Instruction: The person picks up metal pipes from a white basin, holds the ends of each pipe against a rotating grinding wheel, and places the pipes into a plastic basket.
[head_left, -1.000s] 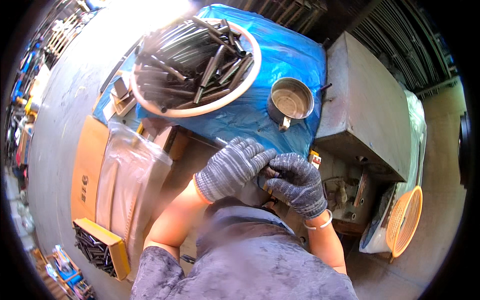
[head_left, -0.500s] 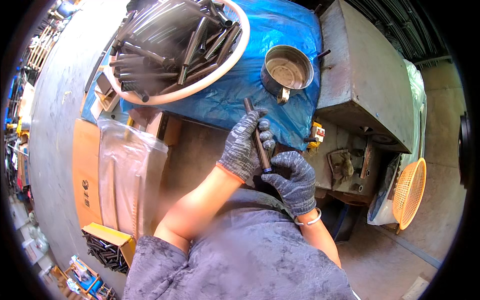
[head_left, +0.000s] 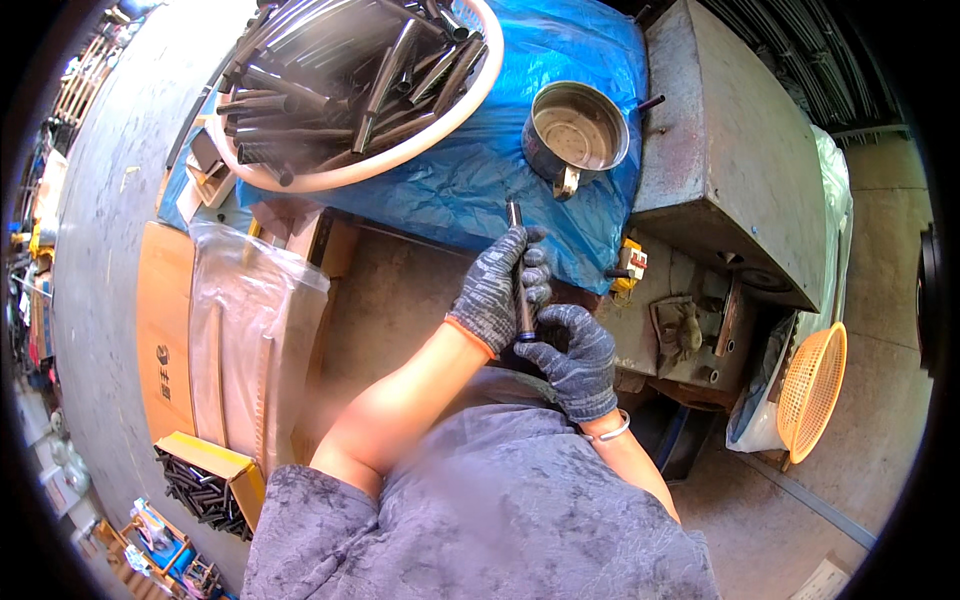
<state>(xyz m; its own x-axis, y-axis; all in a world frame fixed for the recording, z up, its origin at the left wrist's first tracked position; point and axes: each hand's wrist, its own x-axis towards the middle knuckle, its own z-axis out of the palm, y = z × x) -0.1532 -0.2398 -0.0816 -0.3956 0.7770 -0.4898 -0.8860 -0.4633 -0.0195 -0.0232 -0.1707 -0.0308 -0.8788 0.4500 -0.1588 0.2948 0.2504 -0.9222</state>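
A dark, glossy tube [head_left: 515, 214] stands tilted in front of me, with a thin blue band at its lower end. My left hand [head_left: 500, 290], in a grey knitted glove with an orange cuff, wraps round the tube's middle. At the lower end, the gloved thumb and fingers of my right hand [head_left: 577, 365] close on the tube; their tips partly hide it. Beyond the tube, a metal cup [head_left: 545, 162] with a handle rests on a blue plastic sheet [head_left: 440, 205]. Many similar dark tubes [head_left: 385, 90] fill a large pale basket [head_left: 420, 145] at the far left.
A grey metal housing [head_left: 740, 150] rises on the right, with a worn glove [head_left: 680, 330] on the ledge below it. A yellow plastic basket [head_left: 812, 390] stands farther right. Cardboard [head_left: 165, 340], a clear plastic bag [head_left: 250, 285] and a yellow box [head_left: 215, 455] of small dark pieces are at left.
The tube has turned more upright and shifted slightly right and down. My right hand has moved a little left and down with its lower end. Both hands keep hold.
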